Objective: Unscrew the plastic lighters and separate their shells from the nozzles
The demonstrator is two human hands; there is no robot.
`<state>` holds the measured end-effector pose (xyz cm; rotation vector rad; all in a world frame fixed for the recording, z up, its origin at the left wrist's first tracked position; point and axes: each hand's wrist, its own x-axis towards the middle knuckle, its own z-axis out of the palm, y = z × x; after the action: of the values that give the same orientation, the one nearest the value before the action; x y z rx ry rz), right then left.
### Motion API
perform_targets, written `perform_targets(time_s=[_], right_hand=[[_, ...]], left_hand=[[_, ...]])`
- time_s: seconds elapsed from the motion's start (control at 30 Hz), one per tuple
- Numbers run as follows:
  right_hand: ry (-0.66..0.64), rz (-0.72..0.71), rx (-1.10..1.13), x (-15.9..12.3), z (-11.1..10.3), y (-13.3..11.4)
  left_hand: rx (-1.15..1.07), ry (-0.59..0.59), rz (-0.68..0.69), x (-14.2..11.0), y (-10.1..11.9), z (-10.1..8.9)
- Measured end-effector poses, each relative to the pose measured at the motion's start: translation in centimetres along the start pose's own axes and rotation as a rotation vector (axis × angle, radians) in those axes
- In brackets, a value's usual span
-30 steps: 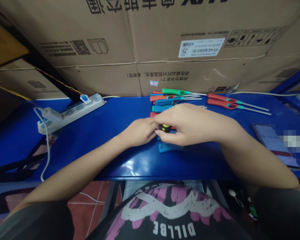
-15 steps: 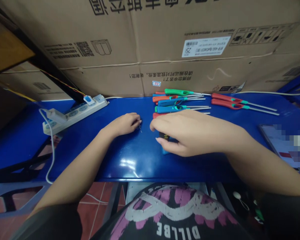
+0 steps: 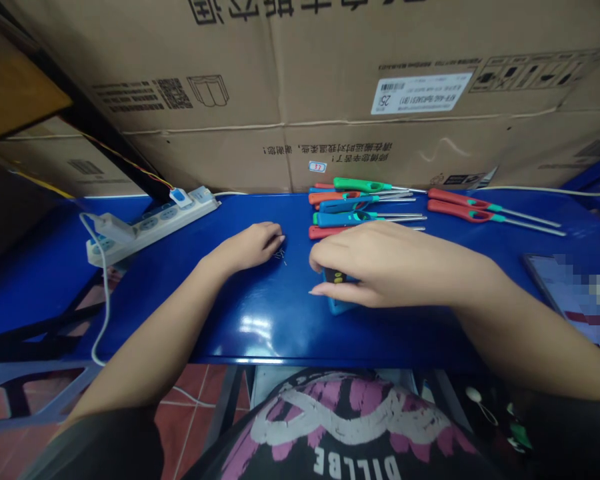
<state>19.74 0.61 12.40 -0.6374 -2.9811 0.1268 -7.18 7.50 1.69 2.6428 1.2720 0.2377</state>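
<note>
My left hand [image 3: 257, 245] rests on the blue table with its fingers curled together, right at a small cluster of thin metal pieces [image 3: 280, 254] that look like screws or pins. Whatever is between its fingertips is too small to make out. My right hand [image 3: 375, 267] arches over a blue and black object with yellow marks [image 3: 339, 308], fingers and thumb around it. Most of that object is hidden under the palm, so its kind does not show. Just behind the right hand lies a red-handled stick lighter [image 3: 325, 232], partly covered.
Several stick lighters, among them a green one [image 3: 355, 185] and a blue one [image 3: 340, 219], lie behind my right hand. Two red lighters [image 3: 460, 211] are farther right. A power strip [image 3: 155, 227] stands left, a phone [image 3: 545, 280] right, and a large cardboard box [image 3: 230, 153] behind.
The view has shifted slightly. My right hand shows a little more of the blue and black object beneath it. The left hand stays by the small metal pieces.
</note>
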Motion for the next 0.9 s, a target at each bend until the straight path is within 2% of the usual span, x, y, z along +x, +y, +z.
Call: perform_targets(time_s=[0.1,0.2,0.3,0.37,0.47,0.53,0.63,0.73,0.9], right_hand=[[0.014,0.007,0.060,-0.5,0.2,0.0],[0.028,-0.003,0.073,-1.5,0.2,0.0],[0.045,0.024,0.035,-2.0,0.0,-0.1],[0.041,0.042,-0.003,-1.7,-0.2,-0.2],[0.012,-0.031,-0.057,-0.7,-0.1,-0.4],[0.027,-0.070,-0.053,-0.2,0.0,-0.6],[0.065,0.015,-0.026,-0.1,0.1,-0.7],[0.021,0.148,-0.107,-0.1,0.0,-0.7],[0.064,0.141,-0.042,-0.1,0.0,-0.7]], left_hand=[[-0.032,0.094,0.069,-0.4,2.1,-0.9],[-0.106,0.052,0.258,-0.9,5.0,-0.8],[-0.150,0.071,0.391,-1.1,7.7,0.8],[-0.150,0.109,0.432,-1.1,8.8,2.4],[-0.162,0.112,0.405,-1.0,9.4,4.2],[-0.195,0.113,0.377,-1.0,9.4,4.6],[-0.244,0.105,0.332,-1.0,9.4,4.6],[-0.231,0.068,0.298,-1.0,9.5,4.3],[-0.172,0.077,0.260,-1.0,9.7,4.3]])
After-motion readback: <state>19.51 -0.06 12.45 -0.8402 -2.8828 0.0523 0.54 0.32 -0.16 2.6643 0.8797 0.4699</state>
